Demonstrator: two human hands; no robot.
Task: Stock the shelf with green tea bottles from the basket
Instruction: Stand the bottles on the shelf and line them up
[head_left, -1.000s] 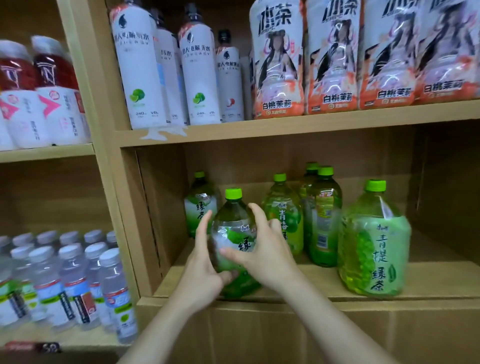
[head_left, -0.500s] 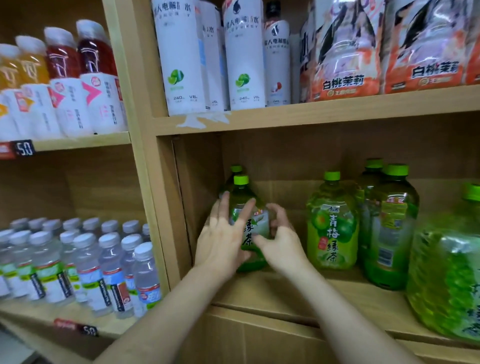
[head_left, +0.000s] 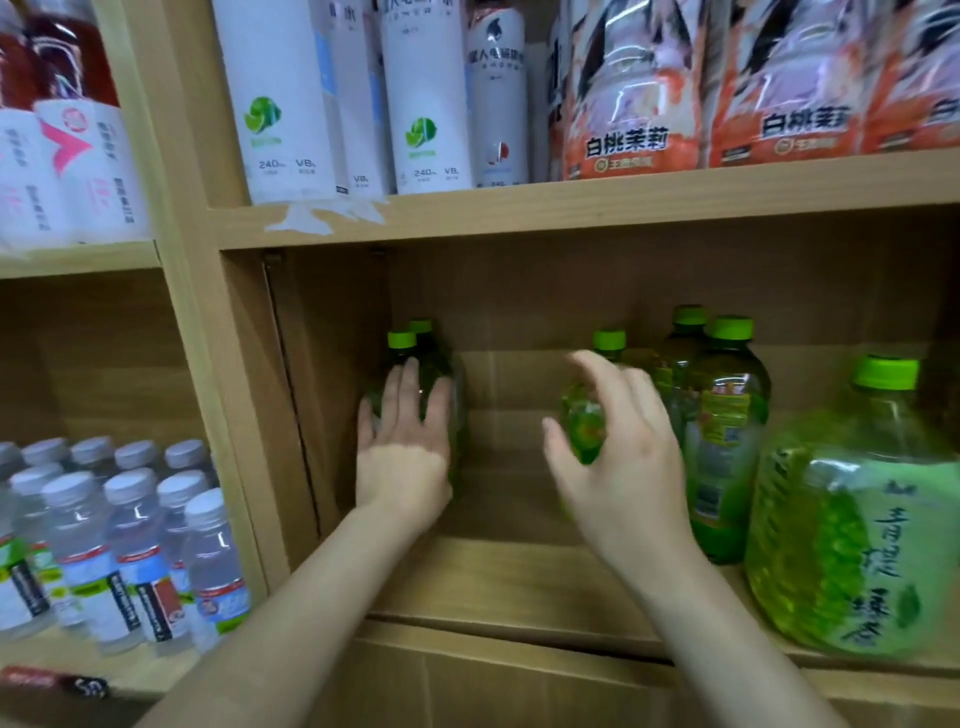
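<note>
A green tea bottle (head_left: 402, 343) with a green cap stands upright at the left end of the wooden shelf (head_left: 498, 582), close to the side wall. A second bottle's cap (head_left: 420, 326) shows right behind it. My left hand (head_left: 402, 447) lies against the bottle's front, fingers pointing up and thumb around its left side. My right hand (head_left: 618, 462) hovers blurred to the right, fingers spread and holding nothing, in front of another green tea bottle (head_left: 584, 431). The basket is out of view.
Two taller green bottles (head_left: 727, 415) and a big green jug (head_left: 852, 530) fill the shelf's right side. White bottles (head_left: 280, 104) and orange-labelled bottles (head_left: 628, 104) stand on the shelf above. Water bottles (head_left: 130, 545) sit lower left, beyond the upright divider (head_left: 208, 364).
The bottle went from the shelf's front to the back left corner. My right hand has let go of it and swung right. The view has moved closer.
</note>
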